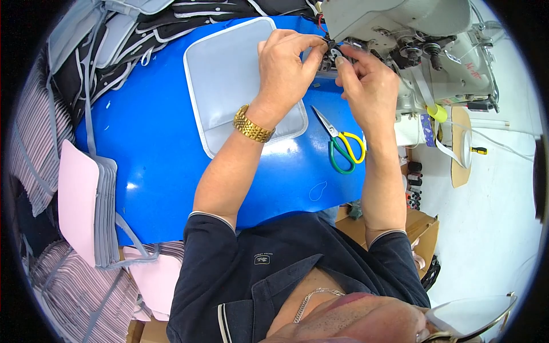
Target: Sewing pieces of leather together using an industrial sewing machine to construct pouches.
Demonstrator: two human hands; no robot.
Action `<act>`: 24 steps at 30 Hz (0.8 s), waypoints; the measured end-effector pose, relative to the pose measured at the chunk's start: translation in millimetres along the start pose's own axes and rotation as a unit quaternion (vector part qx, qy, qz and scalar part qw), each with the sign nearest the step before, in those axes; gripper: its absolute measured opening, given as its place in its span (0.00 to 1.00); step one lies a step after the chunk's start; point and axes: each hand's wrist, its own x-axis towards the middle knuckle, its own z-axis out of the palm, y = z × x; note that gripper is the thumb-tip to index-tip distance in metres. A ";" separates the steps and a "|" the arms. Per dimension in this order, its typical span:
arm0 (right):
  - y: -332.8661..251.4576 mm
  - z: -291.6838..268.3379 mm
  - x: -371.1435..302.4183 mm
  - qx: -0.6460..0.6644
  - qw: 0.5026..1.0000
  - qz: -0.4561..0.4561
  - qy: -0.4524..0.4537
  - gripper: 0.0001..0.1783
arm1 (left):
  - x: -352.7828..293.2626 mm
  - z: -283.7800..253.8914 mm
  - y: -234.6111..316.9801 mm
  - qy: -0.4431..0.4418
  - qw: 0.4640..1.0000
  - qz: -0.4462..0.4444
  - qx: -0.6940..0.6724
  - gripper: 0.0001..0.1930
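Note:
My left hand [289,66], with a gold watch on its wrist, is pinched closed beside the needle area of a sewing machine [400,34]. Close by on the right, my right hand [369,86] has thumb and forefinger brought together at the same dark metal parts [331,54]. Whatever the fingertips hold is too small to make out. Under my left hand and wrist lies a grey rounded panel [223,74] with a pale bound edge. Scissors [337,140] with one green and one yellow handle lie between my forearms, blades partly apart.
A blue work surface [154,188] spreads beneath. Stacks of pink and grey panels [80,200] stand at the left, with black and grey trimmed pieces [120,51] heaped at the far left. Thread spools [414,183] stand at the right; a loose thread [318,191] lies near my body.

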 end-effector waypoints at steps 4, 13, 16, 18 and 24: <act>0.8 8.1 2.6 -0.022 1.000 0.005 0.005 0.12 | 0.8 -0.6 -1.2 -0.006 1.000 0.005 0.004 0.05; 8.2 30.3 6.9 -0.010 0.997 -0.008 0.071 0.10 | 1.5 -1.5 0.2 -0.017 1.000 0.002 0.008 0.06; 4.1 30.5 6.1 -0.033 0.996 -0.020 0.082 0.09 | 1.6 -4.4 3.7 -0.039 0.999 -0.019 -0.002 0.06; -1.9 26.9 3.0 -0.036 0.996 -0.027 0.081 0.08 | -6.1 -7.1 1.0 -0.018 1.000 0.002 -0.010 0.06; -11.0 -7.5 -47.3 0.004 0.996 -0.087 0.028 0.02 | -49.2 -32.9 11.1 -0.071 0.975 -0.133 -0.161 0.08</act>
